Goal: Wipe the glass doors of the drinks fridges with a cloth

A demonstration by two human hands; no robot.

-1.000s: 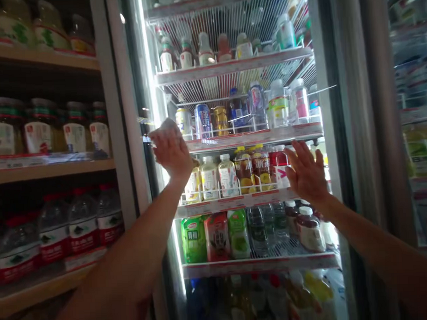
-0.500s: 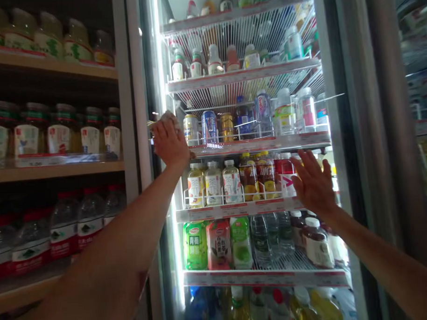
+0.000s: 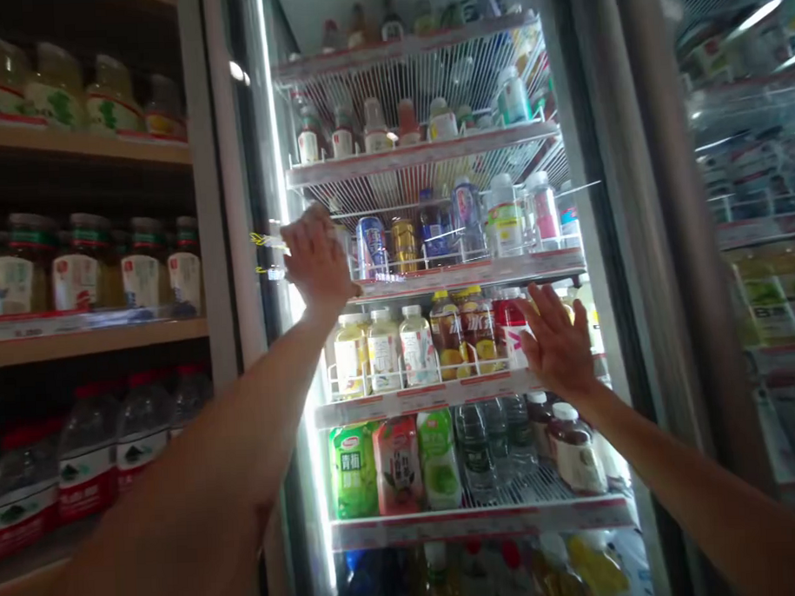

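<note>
My left hand (image 3: 318,259) presses a crumpled, pale brownish cloth (image 3: 317,214) against the glass door (image 3: 347,182) of a lit drinks fridge. Its palm faces the glass, and most of the cloth is hidden under the fingers. My right hand (image 3: 559,340) is open with fingers spread, flat at the glass on the right, holding nothing. Behind the left hand are drink cans, among them a blue can (image 3: 371,247) and a gold can (image 3: 404,244). A red bottle (image 3: 510,316) shows beside my right fingers.
Inside the fridge, shelves carry tea bottles (image 3: 383,351), cartons (image 3: 398,465) and water bottles (image 3: 476,447). A wooden shelf rack (image 3: 99,341) with bottled drinks stands at left. The metal door frame (image 3: 648,194) borders the glass at right, with another drinks cooler (image 3: 771,354) beyond.
The view has turned to the right and tilted slightly. My left hand with the cloth has slid a little right across the glass, over the first can. My right hand stays spread.
</note>
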